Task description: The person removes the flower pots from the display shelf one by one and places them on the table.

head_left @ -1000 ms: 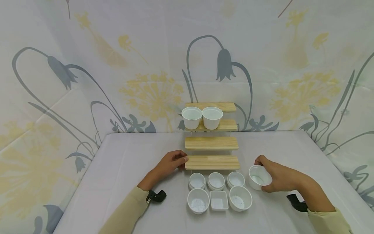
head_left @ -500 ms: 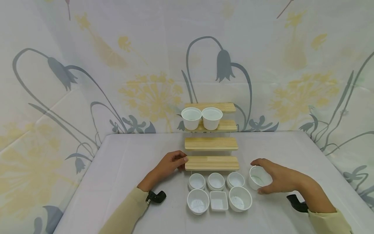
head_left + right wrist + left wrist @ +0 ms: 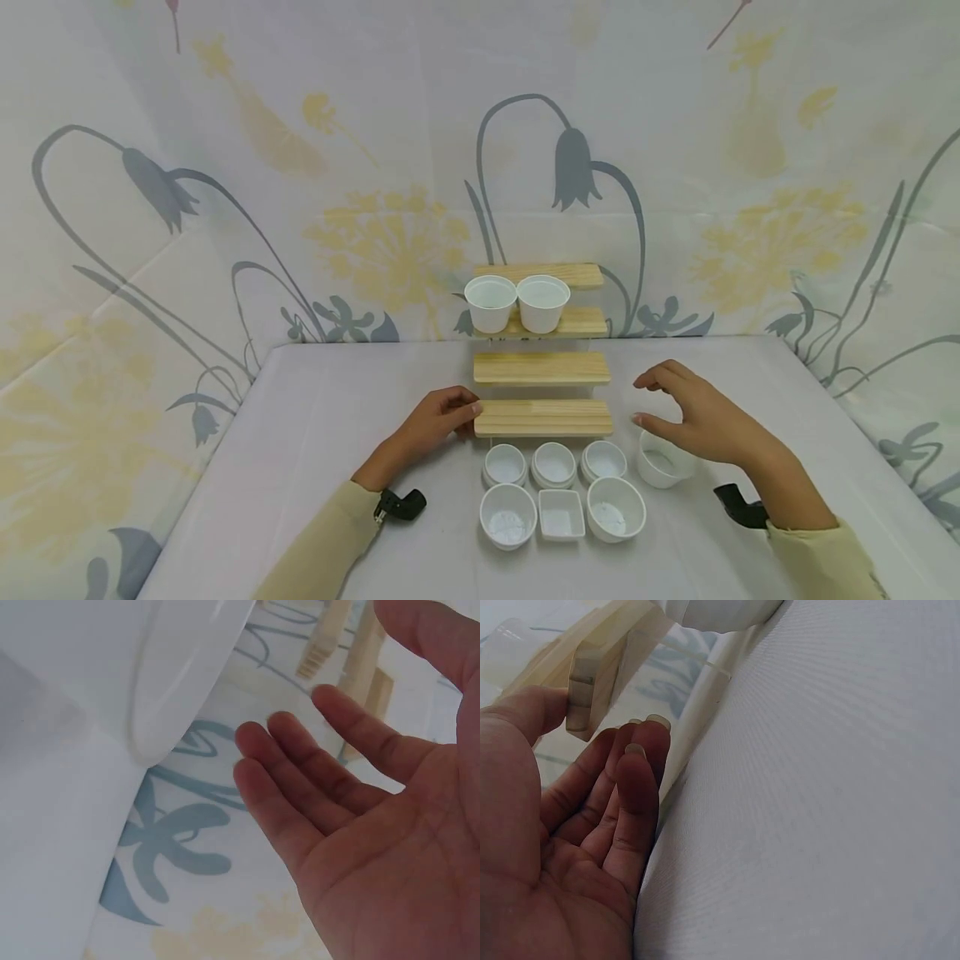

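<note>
A small bowl sits free under an open hand.

The right hand (image 3: 693, 417) hovers just above the small round white bowl (image 3: 662, 467), fingers spread and loosely bent, holding nothing. The bowl rests on the white cloth surface (image 3: 315, 433), just right of six other little white dishes (image 3: 558, 492). It looks light, hard and smooth, so it may slip or crack if dropped; I think the best hold is thumb and fingers on opposite sides of the rim. The left hand (image 3: 435, 421) curls at the left end of the lowest step of the small wooden step shelf (image 3: 543, 417), its thumb touching the wood.
</note>
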### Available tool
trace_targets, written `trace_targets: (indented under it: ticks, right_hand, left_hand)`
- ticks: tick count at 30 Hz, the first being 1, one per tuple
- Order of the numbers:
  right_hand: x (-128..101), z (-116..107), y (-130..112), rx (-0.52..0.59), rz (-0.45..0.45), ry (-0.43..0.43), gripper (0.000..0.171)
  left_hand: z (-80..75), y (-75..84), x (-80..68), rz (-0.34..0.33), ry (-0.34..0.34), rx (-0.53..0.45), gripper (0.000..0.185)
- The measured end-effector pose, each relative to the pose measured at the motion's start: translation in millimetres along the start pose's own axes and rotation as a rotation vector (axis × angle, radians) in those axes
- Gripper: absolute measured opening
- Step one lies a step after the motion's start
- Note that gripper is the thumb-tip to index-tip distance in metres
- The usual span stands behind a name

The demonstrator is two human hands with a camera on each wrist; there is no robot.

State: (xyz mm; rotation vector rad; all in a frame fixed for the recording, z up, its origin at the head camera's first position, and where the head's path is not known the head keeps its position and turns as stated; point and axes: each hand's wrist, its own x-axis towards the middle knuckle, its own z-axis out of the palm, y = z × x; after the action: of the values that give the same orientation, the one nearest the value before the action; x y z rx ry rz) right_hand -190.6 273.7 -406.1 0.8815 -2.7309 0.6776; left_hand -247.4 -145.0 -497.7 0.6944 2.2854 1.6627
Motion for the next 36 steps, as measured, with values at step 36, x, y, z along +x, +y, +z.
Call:
trace_targets:
  ticks: [36]
  right_hand:
    - [31,-6,-22,0.112,0.006,0.122,0.044]
  left_hand:
    - [1.0,-4.7,1.7,0.000,0.019,0.034,0.023]
